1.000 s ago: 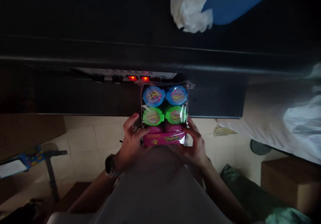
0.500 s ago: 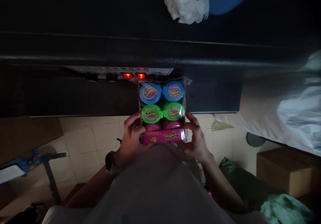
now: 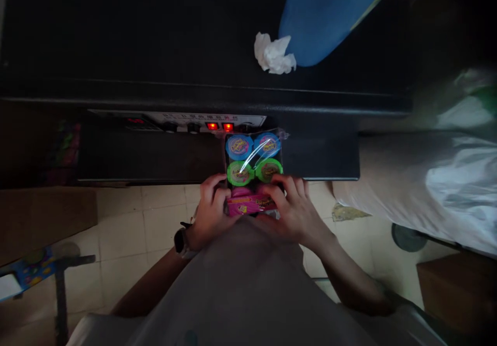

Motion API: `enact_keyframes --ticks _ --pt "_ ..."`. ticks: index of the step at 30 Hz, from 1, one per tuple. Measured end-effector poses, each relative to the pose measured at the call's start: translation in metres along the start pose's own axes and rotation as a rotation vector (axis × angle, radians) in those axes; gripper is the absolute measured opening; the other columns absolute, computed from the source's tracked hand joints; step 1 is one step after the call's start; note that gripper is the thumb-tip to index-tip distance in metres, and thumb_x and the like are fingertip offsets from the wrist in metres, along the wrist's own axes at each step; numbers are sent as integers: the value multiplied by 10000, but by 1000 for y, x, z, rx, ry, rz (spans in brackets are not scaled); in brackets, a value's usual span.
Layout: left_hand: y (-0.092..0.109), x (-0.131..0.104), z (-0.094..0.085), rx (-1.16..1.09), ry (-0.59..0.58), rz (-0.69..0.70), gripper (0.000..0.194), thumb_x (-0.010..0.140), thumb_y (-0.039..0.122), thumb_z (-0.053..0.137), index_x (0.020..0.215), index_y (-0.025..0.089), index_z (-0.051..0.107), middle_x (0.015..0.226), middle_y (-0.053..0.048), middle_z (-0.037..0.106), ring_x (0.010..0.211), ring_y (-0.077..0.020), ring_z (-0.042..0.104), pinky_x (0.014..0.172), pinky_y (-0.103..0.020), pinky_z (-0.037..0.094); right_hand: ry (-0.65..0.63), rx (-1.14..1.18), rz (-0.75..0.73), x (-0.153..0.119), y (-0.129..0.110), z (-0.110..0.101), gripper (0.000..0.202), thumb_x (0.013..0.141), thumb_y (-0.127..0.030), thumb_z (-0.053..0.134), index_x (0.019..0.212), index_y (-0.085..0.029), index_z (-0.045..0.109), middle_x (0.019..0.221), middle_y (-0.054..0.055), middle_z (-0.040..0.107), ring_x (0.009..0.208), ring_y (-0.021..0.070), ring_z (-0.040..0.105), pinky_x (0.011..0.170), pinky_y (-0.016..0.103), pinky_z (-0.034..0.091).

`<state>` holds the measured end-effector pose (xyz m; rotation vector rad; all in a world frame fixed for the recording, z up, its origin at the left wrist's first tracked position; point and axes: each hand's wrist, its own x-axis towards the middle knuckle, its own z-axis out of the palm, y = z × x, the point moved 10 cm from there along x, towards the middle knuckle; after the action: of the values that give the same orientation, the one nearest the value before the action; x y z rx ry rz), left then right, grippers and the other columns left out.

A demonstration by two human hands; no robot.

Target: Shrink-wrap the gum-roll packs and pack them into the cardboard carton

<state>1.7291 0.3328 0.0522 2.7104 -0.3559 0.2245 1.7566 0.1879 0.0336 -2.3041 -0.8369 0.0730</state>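
Observation:
A film-wrapped display box (image 3: 254, 167) of round plastic cases sits in front of my body. Blue cases (image 3: 239, 147) are at its far end, green ones (image 3: 240, 174) in the middle and pink ones nearest me, partly hidden by a pink front panel (image 3: 244, 204). My left hand (image 3: 212, 206), with a watch on its wrist, is closed on the box's left side. From the right, my right hand (image 3: 297, 206) grips the near right corner, its fingers curled over the clear film.
Just beyond the box is a black machine (image 3: 155, 41) with a control panel and two lit red switches (image 3: 220, 126). Crumpled white tissue (image 3: 274, 54) and a blue object (image 3: 322, 20) lie on its top. Cardboard boxes (image 3: 46, 222) flank me, and a large pale sack-like bundle (image 3: 392, 165) stands right.
My right hand has shifted from the box's side onto its near right corner, fingers over the film. The view has moved, showing more of the machine top and panel.

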Motion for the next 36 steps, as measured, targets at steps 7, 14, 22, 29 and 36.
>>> enact_keyframes --ticks 7,14,22,29,36 --pt "4 2 -1 6 -1 19 427 699 257 740 1030 192 479 1296 -143 413 1195 -294 459 912 -447 526 91 111 75 -5 8 5 399 846 -295 653 1176 -207 448 1176 139 450 1057 308 457 844 464 440" --pt "2 -3 1 -7 -18 24 359 732 262 736 987 200 490 1276 -118 444 1184 -287 478 926 -460 529 156 194 135 -7 9 5 388 815 -232 664 1143 -233 455 1166 109 450 1103 295 464 907 462 420" --pt "4 2 3 31 -107 57 609 717 311 753 1241 250 448 1348 -124 336 1262 -323 405 967 -500 515 130 242 128 -11 8 6 426 812 -257 691 1173 -227 467 1209 114 436 1136 289 445 927 447 418" --pt "-2 42 -28 -211 -100 85 553 853 502 611 1291 201 457 1303 -145 446 1233 -284 459 1004 -484 460 292 542 65 6 29 -33 322 856 -365 640 1135 -231 554 1157 93 503 1138 258 505 955 449 461" --pt "-16 103 -21 0 -88 36 434 760 193 615 1193 175 579 1171 -96 538 1126 -243 546 978 -416 490 299 223 98 67 41 -41 263 890 -218 537 1124 -183 653 1035 92 572 983 214 585 888 365 510"
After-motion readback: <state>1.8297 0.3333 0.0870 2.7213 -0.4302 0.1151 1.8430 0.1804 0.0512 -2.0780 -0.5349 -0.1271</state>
